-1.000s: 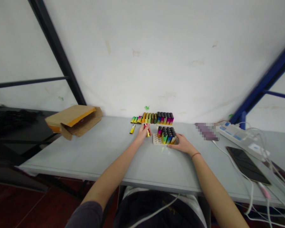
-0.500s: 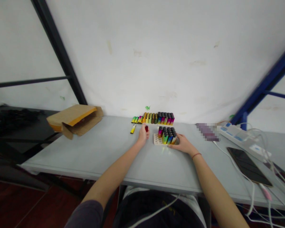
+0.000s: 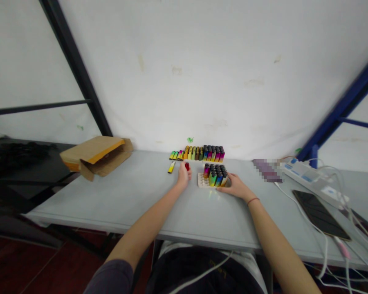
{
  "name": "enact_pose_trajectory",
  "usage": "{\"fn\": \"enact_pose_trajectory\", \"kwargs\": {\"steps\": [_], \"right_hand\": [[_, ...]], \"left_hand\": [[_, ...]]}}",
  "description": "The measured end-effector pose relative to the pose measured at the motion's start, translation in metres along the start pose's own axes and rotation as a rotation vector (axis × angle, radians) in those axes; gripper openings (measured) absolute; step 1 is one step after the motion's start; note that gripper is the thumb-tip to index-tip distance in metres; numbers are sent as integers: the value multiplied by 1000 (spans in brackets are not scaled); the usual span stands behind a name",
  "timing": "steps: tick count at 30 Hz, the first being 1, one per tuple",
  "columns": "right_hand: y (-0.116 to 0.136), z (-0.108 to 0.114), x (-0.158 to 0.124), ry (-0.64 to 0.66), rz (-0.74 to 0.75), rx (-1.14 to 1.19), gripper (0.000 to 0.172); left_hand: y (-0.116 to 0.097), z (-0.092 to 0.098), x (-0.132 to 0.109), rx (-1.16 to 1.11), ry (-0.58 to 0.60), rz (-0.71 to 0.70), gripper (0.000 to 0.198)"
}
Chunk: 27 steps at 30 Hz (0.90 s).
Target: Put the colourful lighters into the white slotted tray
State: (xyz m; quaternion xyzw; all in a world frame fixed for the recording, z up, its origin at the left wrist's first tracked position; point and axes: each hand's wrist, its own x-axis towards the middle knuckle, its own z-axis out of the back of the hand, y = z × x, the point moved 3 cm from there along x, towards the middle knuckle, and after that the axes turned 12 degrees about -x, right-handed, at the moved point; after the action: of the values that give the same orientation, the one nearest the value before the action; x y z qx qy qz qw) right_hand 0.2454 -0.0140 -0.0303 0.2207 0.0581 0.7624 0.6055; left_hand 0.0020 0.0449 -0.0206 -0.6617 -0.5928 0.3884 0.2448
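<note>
Head view: the left hand [image 3: 184, 174] now has its fingers closed around a lighter [image 3: 187, 166], held upright with only its red end showing. A second ago the lighter lay slanted under the fingertips on the table [image 3: 141, 196]. The right hand [image 3: 234, 186] has not moved, its fingers gripping the near corner of the tray [image 3: 201, 182] of lighters. The picked lighter is lifted but not in the tray.
</note>
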Motion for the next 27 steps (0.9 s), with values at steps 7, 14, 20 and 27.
{"fn": "enact_pose_trajectory", "kwargs": {"steps": [7, 14, 20, 27], "right_hand": [[-2, -1, 1, -18, 13, 18, 80], [-3, -2, 1, -44, 13, 31, 78], [-1, -2, 0, -18, 30, 14, 79], [-3, -4, 0, -23, 16, -3, 82]], "left_hand": [[0, -1, -1, 7, -9, -11, 36], [4, -1, 1, 139, 128, -162, 33], [-4, -9, -15, 575, 427, -713, 23], [5, -16, -22, 705, 602, -810, 32]]}}
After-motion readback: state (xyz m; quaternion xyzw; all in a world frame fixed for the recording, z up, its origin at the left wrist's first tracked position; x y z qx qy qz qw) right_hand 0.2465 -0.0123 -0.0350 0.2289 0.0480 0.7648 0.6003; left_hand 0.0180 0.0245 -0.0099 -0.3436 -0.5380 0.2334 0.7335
